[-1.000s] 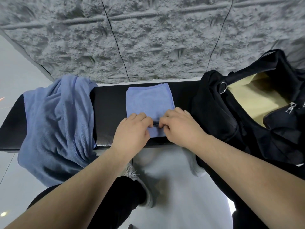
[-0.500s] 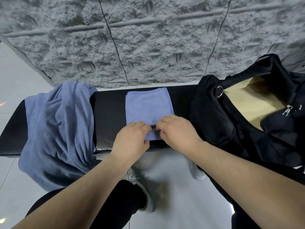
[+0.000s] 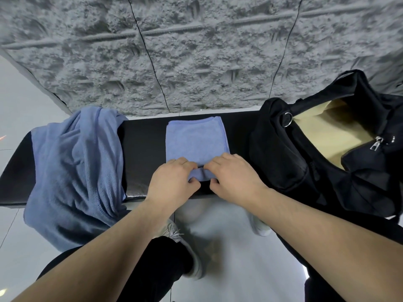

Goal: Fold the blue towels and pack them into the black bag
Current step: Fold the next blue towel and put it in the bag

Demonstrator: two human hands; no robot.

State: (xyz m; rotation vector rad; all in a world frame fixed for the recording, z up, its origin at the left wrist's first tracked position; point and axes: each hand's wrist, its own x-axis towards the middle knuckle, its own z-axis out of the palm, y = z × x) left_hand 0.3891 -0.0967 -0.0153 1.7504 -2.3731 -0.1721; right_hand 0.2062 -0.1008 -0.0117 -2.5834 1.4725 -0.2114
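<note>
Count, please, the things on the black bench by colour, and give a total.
Blue: 2, the small folded towel that both hands pinch at its near edge, and the big loose towel draped over the left end.
Black: 1, the open bag at the right.
Total: 3

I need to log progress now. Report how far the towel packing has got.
Done: the small blue towel lies folded flat on the black bench. In hand: the left hand and right hand pinch its near edge, which is lifted off the bench. Left: the larger blue towel hangs unfolded over the bench, and the open black bag shows only its tan lining.
</note>
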